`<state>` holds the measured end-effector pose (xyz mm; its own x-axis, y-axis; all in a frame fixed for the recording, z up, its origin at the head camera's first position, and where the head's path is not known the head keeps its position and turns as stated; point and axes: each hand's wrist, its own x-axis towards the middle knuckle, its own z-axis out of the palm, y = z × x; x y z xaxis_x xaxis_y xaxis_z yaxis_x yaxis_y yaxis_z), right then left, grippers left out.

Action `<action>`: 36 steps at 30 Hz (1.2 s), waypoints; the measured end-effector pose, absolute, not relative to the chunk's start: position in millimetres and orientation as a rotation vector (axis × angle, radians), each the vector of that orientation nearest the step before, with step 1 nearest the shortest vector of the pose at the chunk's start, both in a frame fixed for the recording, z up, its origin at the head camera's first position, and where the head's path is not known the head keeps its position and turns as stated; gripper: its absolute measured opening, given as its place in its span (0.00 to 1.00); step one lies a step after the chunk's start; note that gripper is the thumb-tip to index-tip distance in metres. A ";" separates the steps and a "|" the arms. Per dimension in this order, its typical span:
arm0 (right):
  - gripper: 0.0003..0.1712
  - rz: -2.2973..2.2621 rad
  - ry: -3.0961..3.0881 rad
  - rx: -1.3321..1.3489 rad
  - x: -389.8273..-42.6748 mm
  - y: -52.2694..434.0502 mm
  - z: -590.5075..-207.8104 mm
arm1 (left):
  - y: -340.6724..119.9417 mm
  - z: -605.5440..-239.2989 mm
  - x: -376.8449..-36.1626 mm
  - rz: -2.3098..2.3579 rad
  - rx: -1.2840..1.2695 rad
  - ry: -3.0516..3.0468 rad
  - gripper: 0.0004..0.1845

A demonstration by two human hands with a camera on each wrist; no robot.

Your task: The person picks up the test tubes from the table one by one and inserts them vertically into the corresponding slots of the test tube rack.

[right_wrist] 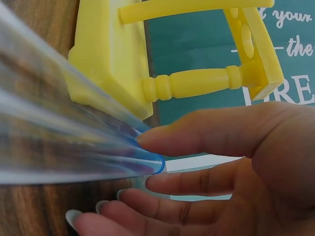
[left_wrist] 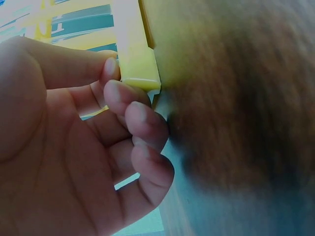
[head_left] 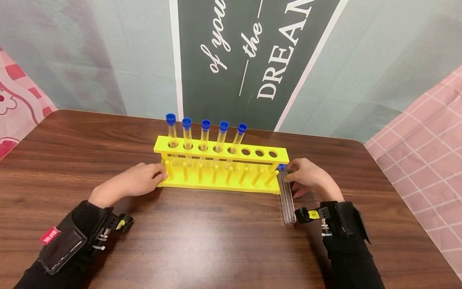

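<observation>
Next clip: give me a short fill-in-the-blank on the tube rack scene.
1. The yellow rack holds ___ capped tubes upright.
2. The loose tubes lying on the table have ___ caps.
3. The left hand touches the rack's ___ end.
4. Empty holes in the rack's top row: ___.

Missing words: five; blue; left; three
</observation>
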<state>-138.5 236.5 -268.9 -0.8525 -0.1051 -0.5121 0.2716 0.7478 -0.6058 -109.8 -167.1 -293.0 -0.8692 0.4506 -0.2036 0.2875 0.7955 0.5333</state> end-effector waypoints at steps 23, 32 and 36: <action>0.25 -0.945 2.410 0.148 -139.8 234.9 -273.5 | -168.3 -293.6 -109.6 0.724 0.600 2.675 0.10; 0.25 -0.915 2.431 0.150 -139.5 234.4 -273.4 | -168.1 -294.0 -109.5 0.730 0.593 2.675 0.10; 0.25 -0.887 2.444 0.148 -139.5 234.0 -273.4 | -168.1 -294.3 -109.8 0.731 0.587 2.672 0.09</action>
